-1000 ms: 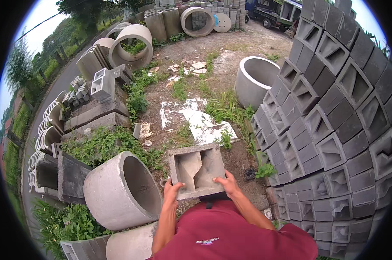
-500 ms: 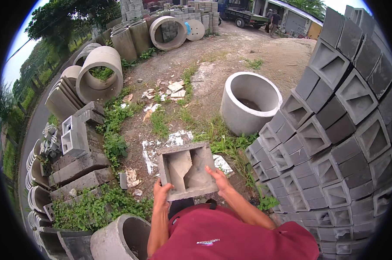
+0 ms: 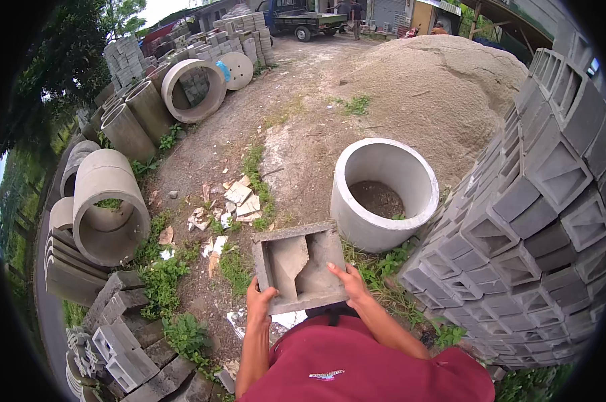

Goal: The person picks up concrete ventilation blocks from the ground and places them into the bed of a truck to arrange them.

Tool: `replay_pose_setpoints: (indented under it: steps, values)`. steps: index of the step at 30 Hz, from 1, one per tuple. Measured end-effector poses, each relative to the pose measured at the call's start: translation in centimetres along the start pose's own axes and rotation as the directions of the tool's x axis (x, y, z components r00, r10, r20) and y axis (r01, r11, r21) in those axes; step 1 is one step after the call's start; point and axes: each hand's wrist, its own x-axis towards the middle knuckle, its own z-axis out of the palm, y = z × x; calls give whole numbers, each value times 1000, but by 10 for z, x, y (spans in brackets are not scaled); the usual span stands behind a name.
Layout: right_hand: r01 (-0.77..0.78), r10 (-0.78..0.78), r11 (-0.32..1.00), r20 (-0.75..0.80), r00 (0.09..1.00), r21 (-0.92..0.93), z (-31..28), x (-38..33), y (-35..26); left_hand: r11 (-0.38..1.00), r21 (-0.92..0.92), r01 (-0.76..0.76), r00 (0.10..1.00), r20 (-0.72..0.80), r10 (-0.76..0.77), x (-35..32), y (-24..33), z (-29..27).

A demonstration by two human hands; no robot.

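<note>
Held in front of my body is a square grey concrete vent block point(image 3: 299, 264), hollow, with a jagged-edged slab across its recess. My left hand point(image 3: 257, 301) is closed on its lower left corner, thumb over the rim. On the lower right side my right hand point(image 3: 351, 285) grips it, the thumb reaching onto the inner edge. The fingers beneath the block are hidden. Just beyond it stands a round concrete ring point(image 3: 383, 234), upright, with soil inside.
A tall stack of vent blocks point(image 3: 511, 248) rises at the right. Concrete pipes point(image 3: 112, 201) lie at the left, with loose blocks point(image 3: 122, 352) nearer. Broken tile pieces point(image 3: 239, 201) litter the ground. Farther off are a sand heap point(image 3: 437, 87), a truck point(image 3: 306, 23) and people point(image 3: 355, 15).
My view has swung right and up, bringing the sand heap into fuller sight. The ring and block stack appear nearer. Both hands keep hold of the vent block.
</note>
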Motion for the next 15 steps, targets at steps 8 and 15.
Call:
replay_pose_setpoints:
  steps: [8,15]
  values:
    - [22,-22,1000,-27,999,14,48,234,-119,999,29,30,999,45,-31,262,78,85]
    - [52,-52,998,0,999,-30,81,421,-215,993,58,99,995,19,-101,451,154,152]
